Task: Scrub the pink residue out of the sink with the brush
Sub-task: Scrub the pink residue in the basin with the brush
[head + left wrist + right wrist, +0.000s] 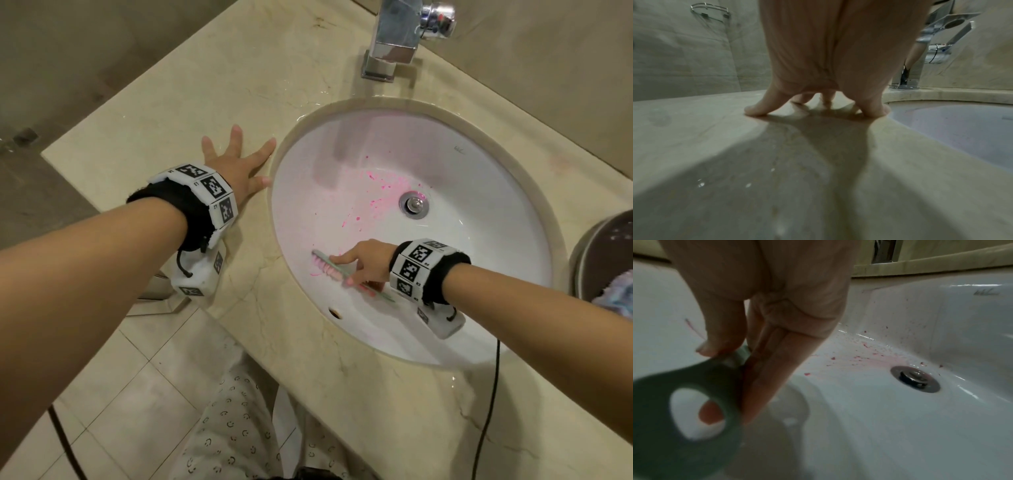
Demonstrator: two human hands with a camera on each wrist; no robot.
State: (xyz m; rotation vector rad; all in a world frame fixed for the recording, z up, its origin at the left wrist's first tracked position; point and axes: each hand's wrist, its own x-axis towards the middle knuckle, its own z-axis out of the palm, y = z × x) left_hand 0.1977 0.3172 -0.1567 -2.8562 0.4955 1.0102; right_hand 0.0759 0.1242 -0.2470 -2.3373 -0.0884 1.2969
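- The right hand (366, 262) reaches down into the white oval ceramic sink (479, 240) and grips the pale green plastic brush (337, 270); its fingers (764, 369) are curled round the handle, with the thumb pressing from one side and the forefinger laid along the top.
- The brush lies low on the near-left wall of the basin, its pink-stained bristles touching the ceramic and its head pointing toward the left rim. In the right wrist view the handle ends in a round green loop (684, 410) close to the lens.
- The pink residue (370, 192) is scattered as specks and a faint smear across the basin floor, from just left of the round chrome drain (415, 204) down toward the brush; a short pink streak sits right at the bristles.
- The left hand (236, 164) holds nothing: its fingers (756, 108) are spread straight and wide, their tips pressing on the beige marble counter (191, 102) just beside the left rim of the sink.
- A square chrome tap (394, 41) stands on the counter behind the basin.
- A round dark container (603, 253) shows at the right edge, partly out of view.
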